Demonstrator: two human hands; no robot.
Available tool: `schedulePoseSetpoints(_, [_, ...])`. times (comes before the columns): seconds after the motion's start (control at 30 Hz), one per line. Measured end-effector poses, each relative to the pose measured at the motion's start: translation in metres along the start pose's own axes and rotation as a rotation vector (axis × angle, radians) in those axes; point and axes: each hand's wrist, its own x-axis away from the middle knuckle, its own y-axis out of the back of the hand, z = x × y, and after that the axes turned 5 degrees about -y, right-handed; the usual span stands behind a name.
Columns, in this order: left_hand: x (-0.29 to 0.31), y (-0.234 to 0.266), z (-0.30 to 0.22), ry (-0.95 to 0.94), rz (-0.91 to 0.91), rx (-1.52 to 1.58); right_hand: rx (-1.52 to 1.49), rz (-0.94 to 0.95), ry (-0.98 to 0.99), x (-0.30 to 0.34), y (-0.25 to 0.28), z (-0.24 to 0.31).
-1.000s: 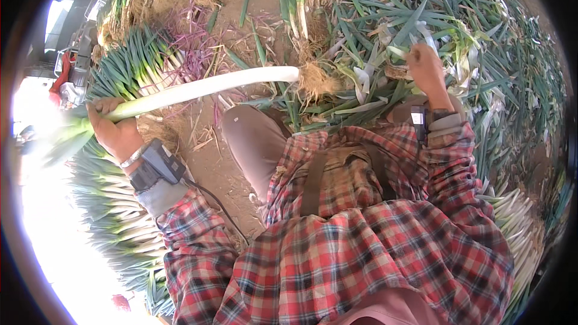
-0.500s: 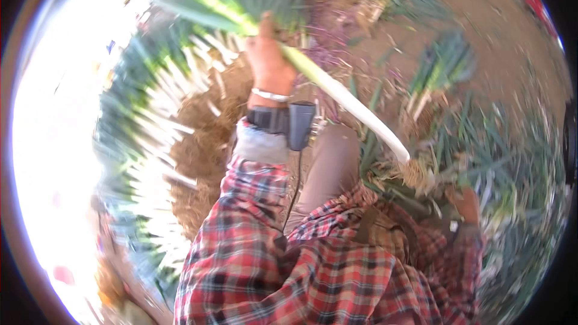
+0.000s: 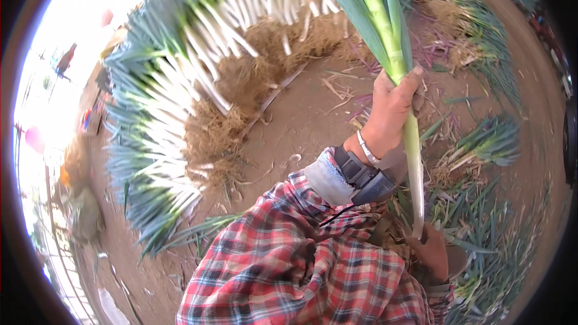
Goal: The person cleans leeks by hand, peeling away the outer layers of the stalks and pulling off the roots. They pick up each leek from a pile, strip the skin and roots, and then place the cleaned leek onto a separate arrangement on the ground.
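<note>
My left hand point(image 3: 386, 111) is closed around the upper stem of a long leek point(image 3: 413, 156), just below where its broad green leaves fan out. The white shank runs down toward me, nearly upright in the view. At its lower end my right hand point(image 3: 432, 253) is closed, low beside my lap. The root end is hidden there behind the fingers. A white band and a dark strapped device point(image 3: 374, 186) sit on my left wrist.
A wide arc of leeks point(image 3: 171, 99) lies on the ground at left and far side, roots inward. A small leek bunch point(image 3: 490, 141) lies at right. Loose green leaves point(image 3: 500, 247) are heaped at near right. More leeks point(image 3: 481, 24) lie at far right.
My left hand has moved right with the leek, which has swung from a slant to nearly upright. Its root end, visible before, is now at my right hand. The view has shifted.
</note>
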Motion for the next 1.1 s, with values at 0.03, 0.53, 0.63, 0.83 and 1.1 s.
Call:
schedulePoseSetpoints(0.03, [-0.001, 0.010, -0.011, -0.015, -0.023, -0.004, 0.024, 0.018, 0.009, -0.005, -0.002, 0.006])
schedulePoseSetpoints(0.53, [0.040, 0.163, -0.180, -0.392, -0.322, -0.330, 0.090, 0.218, 0.462, -0.082, -0.050, 0.159])
schedulePoseSetpoints(0.63, [0.065, 0.203, -0.220, -0.397, -0.469, -0.520, 0.089, 0.301, 0.576, -0.095, -0.066, 0.183])
schedulePoseSetpoints(0.83, [0.125, 0.332, -0.378, -0.572, -0.454, -1.592, 0.022, 0.514, 0.970, -0.107, -0.152, 0.304])
schedulePoseSetpoints(1.1, [0.344, 0.536, -0.346, -0.021, -1.483, -0.502, 0.058, 0.471, 0.849, -0.122, -0.147, 0.298])
